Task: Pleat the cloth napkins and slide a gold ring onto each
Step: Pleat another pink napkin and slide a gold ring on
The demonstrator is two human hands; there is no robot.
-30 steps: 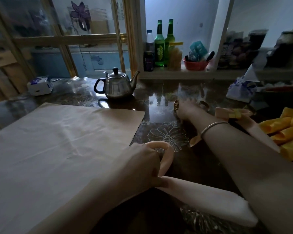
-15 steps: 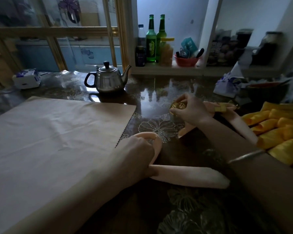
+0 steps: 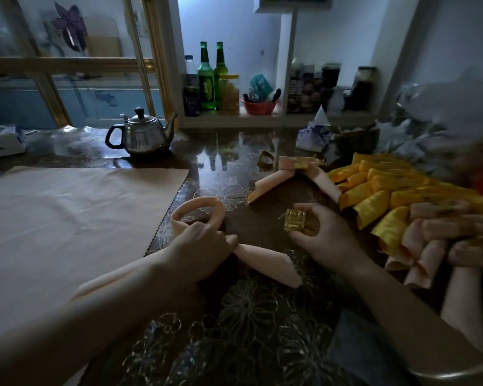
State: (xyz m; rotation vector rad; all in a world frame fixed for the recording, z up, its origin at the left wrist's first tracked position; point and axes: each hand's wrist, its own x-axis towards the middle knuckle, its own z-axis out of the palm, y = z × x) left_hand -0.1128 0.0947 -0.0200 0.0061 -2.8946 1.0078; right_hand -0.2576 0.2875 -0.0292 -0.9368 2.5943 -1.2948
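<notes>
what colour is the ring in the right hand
Gold, slightly see-through; the ring shows best in the head view, held by the right hand.

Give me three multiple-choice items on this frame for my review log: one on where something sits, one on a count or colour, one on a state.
1. Where is the metal teapot?
A. On the far side of the table, behind the flat cloth
B. On the shelf beside the bottles
C. On the pile of yellow napkins

2. How many green bottles stand on the shelf?
A. One
B. Two
C. Four

3. What is the state of the gold ring in the right hand?
A. Already slid onto the looped napkin
B. Lying loose on the table
C. Held in the fingers, clear of any napkin

Answers:
1 A: it stands on the table beyond the flat cloth.
2 B: two green necks rise side by side.
3 C: the right hand pinches it apart from the looped napkin, which the left hand grips.
</notes>
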